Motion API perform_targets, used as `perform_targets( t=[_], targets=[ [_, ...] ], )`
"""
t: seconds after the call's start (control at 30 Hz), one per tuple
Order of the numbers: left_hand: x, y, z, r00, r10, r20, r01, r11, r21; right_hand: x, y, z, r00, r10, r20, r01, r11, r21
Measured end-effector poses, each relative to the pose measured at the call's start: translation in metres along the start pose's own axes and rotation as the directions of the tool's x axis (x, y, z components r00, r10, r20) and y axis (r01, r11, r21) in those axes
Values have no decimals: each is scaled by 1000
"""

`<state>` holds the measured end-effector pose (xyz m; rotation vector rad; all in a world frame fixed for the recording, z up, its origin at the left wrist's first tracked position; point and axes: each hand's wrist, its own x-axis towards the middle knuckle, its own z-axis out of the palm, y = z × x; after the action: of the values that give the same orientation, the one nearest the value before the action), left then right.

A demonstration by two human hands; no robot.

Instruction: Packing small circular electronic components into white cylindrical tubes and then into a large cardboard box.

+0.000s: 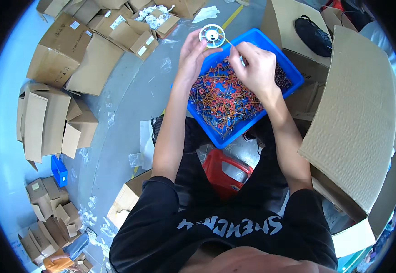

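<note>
My left hand (190,58) is closed on the rim of a white spoked wheel (212,35), held flat above the far edge of a blue plastic tray (203,123). Close to the wheel's right side, my right hand (257,66) has thumb and forefinger pinched together. A thin yellowish strand (228,42) runs between these fingertips and the wheel; its exact kind is unclear. Below both hands, the tray holds a heap of small parts (225,98) with orange wires and red rings. Darker small pieces (282,78) lie along its right side.
A large open carton (348,118) stands close on the right, with a black pouch-like item (313,35) at its far end. Opened cardboard boxes (55,50) line the left. A red plastic stool (220,169) sits between my legs. Plastic scraps litter the grey floor (130,95).
</note>
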<state>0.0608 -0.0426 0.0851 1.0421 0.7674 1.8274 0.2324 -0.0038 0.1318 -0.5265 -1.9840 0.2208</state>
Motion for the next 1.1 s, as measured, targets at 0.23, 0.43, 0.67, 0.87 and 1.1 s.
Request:
perform_targets(
  t=[0.23, 0.43, 0.67, 0.87, 1.1],
  targets=[
    [-2, 2, -10, 1000, 3, -2, -3, 999, 32, 2, -7, 15, 997, -26, 78, 28, 999, -20],
    [0, 1, -16, 1000, 11, -2, -11, 1000, -26, -1, -7, 19, 990, -9, 139, 14, 999, -34],
    [-2, -3, -13, 999, 33, 31, -34, 998, 47, -3, -4, 21, 979, 31, 202, -21, 999, -50],
    [-2, -13, -9, 1000, 9, 3, -9, 1000, 3, -5, -2, 24, 965, 95, 243, -95, 995, -11],
    [-1, -25, -2, 1000, 3, 15, -8, 936, 352, -12, 8, 29, 912, 272, 308, -332, 929, 161]
  ],
)
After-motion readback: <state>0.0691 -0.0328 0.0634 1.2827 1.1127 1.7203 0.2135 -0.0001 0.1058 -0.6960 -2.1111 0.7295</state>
